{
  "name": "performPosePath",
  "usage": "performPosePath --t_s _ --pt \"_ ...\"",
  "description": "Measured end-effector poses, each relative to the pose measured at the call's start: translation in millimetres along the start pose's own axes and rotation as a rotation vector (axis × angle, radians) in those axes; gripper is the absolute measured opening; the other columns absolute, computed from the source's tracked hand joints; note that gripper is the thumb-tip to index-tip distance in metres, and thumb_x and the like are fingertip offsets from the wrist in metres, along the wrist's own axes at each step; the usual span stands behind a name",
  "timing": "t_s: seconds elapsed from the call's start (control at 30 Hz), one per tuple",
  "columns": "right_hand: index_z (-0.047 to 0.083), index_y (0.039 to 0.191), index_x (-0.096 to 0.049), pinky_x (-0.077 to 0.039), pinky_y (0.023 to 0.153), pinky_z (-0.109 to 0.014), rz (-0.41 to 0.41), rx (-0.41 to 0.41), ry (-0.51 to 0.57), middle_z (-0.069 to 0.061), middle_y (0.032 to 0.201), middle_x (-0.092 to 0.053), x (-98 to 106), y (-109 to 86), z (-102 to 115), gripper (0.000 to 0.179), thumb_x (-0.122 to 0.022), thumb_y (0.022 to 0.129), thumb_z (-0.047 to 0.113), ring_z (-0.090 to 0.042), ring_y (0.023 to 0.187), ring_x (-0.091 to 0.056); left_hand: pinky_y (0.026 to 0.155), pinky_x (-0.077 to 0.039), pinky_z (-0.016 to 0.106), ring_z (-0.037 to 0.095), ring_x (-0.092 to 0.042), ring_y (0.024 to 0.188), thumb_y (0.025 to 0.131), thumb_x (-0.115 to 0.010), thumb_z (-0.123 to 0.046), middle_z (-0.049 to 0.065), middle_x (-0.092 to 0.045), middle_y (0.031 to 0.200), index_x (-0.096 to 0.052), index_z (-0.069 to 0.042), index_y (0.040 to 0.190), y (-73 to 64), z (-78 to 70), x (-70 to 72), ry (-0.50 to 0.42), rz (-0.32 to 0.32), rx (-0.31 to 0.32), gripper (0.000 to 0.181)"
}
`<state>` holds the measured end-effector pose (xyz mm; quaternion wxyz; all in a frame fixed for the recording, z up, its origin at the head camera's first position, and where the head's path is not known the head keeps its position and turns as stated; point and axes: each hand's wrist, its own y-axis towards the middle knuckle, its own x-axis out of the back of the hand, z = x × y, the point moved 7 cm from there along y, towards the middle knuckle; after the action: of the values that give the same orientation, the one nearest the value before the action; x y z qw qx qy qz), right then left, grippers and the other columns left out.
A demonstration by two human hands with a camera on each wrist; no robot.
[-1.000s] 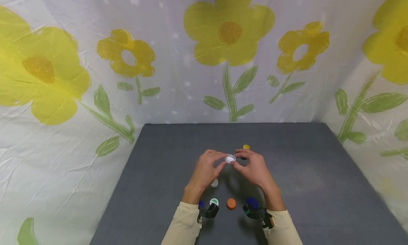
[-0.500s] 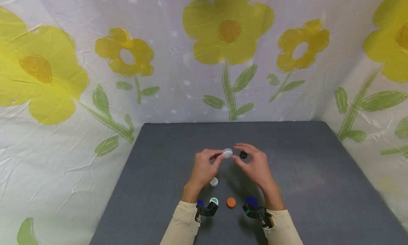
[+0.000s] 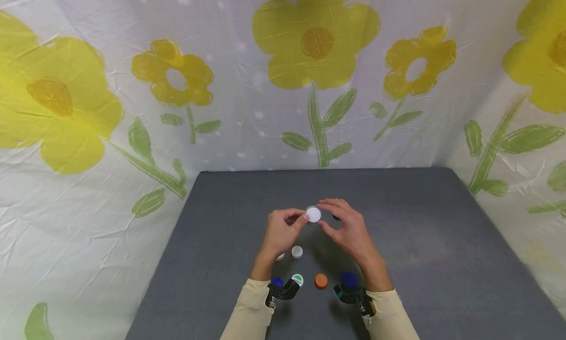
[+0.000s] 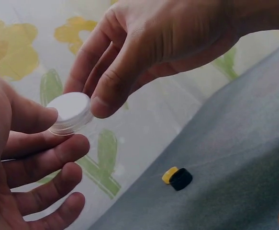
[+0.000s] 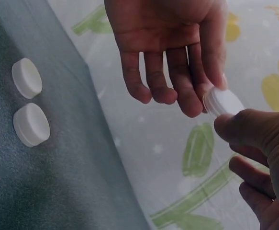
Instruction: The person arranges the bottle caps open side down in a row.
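Note:
A small round cap with a flat white face and a clear ridged rim is held above the table between both hands. My left hand pinches it, thumb on the white face and fingers beneath, its other fingers spread in the left wrist view. My right hand has its thumb and index fingertips at the cap's opposite rim; the right thumb overlaps the rim in the right wrist view. Two white caps, a nearer one and a farther one, lie on the table below.
On the dark grey table lie an orange cap, a green-and-white cap, a large blue cap and a smaller blue cap. A yellow cap and a black cap sit together. A flowered curtain surrounds the table.
The cap has shifted slightly left and turned its white face toward the head camera. My right fingers drew away from it, then came back to its rim.

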<state>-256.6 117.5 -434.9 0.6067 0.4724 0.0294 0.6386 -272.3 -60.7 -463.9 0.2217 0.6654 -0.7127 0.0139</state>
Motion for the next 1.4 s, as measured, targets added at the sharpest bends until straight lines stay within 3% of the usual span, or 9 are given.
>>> performPosePath --t_s 0.2,0.37,0.57,0.73,1.0,1.17,1.4 --pt "0.014 0.122 -0.071 -0.056 0.088 -0.042 0.031 -0.011 -0.019 0.0 0.129 -0.067 -0.9 -0.6 -1.3 0.043 -0.084 0.081 0.014 -0.019 0.12 -0.059 0.074 -0.057 0.03 0.017 -0.073 0.08 0.095 -0.07 -0.029 -0.001 -0.078 0.087 -0.079 -0.014 0.099 0.0 -1.6 -0.3 0.018 0.039 0.017 0.018" --pt "0.012 0.121 -0.072 -0.057 0.086 -0.043 0.047 -0.027 -0.058 -0.004 0.128 -0.067 0.5 -1.0 -1.8 0.041 -0.084 0.083 0.02 -0.021 0.12 -0.06 0.078 -0.058 0.031 0.011 -0.071 0.085 0.097 -0.067 -0.032 -0.002 -0.077 0.1 -0.076 -0.014 0.112 0.6 -4.4 0.3 0.091 0.056 -0.012 0.025" --pt "0.009 0.117 -0.072 -0.058 0.083 -0.044 0.044 -0.053 -0.082 -0.005 0.125 -0.068 3.0 -2.2 -4.2 0.04 -0.085 0.082 0.023 -0.023 0.116 -0.062 0.084 -0.058 0.043 0.018 -0.071 0.095 0.093 -0.072 -0.018 0.001 -0.074 0.115 -0.072 -0.012 0.124 -0.1 -12.6 -1.9 0.123 0.073 -0.13 0.031" --pt "0.009 0.116 -0.073 -0.057 0.086 -0.045 0.092 -0.078 -0.109 -0.006 0.125 -0.068 1.1 -3.6 -7.8 0.038 -0.084 0.082 0.024 -0.025 0.117 -0.061 0.083 -0.058 0.042 0.024 -0.069 0.094 0.088 -0.079 -0.019 0.004 -0.075 0.113 -0.073 -0.013 0.122 -2.4 -17.7 -6.0 0.259 0.091 -0.205 0.034" --pt "0.01 0.112 -0.075 -0.053 0.094 -0.052 0.206 -0.124 -0.145 -0.01 0.127 -0.068 -5.0 -10.1 -13.4 0.034 -0.084 0.081 0.022 -0.032 0.12 -0.06 0.093 -0.054 0.04 0.019 -0.066 0.106 0.088 -0.079 -0.027 -0.001 -0.075 0.116 -0.075 -0.017 0.118 -4.7 -11.2 -16.4 0.516 0.165 -0.198 0.032" --pt "0.009 0.112 -0.075 -0.05 0.098 -0.055 0.285 -0.151 -0.157 -0.01 0.126 -0.068 -12.7 -17.1 -19.2 0.034 -0.084 0.082 0.022 -0.034 0.121 -0.061 0.092 -0.054 0.042 0.02 -0.066 0.104 0.087 -0.08 -0.027 0.001 -0.076 0.111 -0.077 -0.018 0.114 -7.3 -3.5 -22.2 0.566 0.225 -0.178 0.029" --pt "0.008 0.108 -0.076 -0.049 0.098 -0.058 0.337 -0.157 -0.162 -0.01 0.123 -0.07 -17.8 -20.8 -22.3 0.032 -0.084 0.08 0.021 -0.035 0.119 -0.062 0.09 -0.053 0.043 0.02 -0.064 0.103 0.087 -0.08 -0.029 0.0 -0.076 0.107 -0.079 -0.02 0.11 -9.2 3.3 -26.7 0.619 0.27 -0.143 0.025"
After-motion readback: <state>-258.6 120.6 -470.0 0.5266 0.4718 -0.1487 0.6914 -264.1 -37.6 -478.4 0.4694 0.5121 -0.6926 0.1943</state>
